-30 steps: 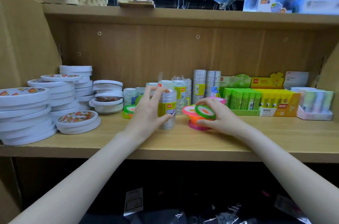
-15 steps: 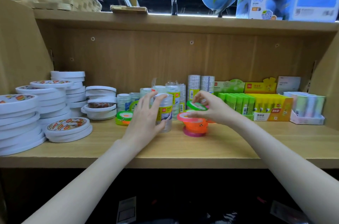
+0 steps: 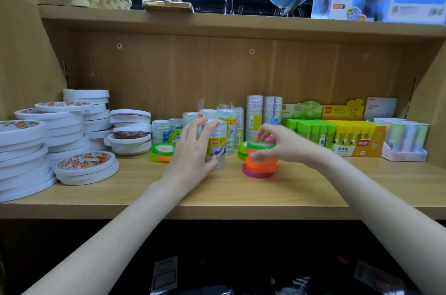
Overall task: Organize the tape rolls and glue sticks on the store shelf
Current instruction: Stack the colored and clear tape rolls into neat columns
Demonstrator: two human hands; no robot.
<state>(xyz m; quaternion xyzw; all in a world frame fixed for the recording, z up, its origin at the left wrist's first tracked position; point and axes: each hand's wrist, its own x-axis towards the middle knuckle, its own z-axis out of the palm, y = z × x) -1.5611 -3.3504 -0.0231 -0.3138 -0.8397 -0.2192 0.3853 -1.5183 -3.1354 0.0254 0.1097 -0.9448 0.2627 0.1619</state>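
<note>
Left hand [image 3: 190, 154] grips the clear plastic-wrapped tape-roll stack [image 3: 216, 143]; right hand [image 3: 277, 143] pinches the green ring-shaped tape roll [image 3: 259, 145] atop the orange-and-pink neon tape stack [image 3: 259, 166]; off-centre placement risks toppling it.

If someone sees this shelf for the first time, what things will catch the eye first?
The two hands in the middle: the left hand holds an upright clear tape pack, and the right hand sets a green roll on a neon tape stack. White tape rolls are piled at the left, and green and yellow glue stick boxes stand at the right.
</note>
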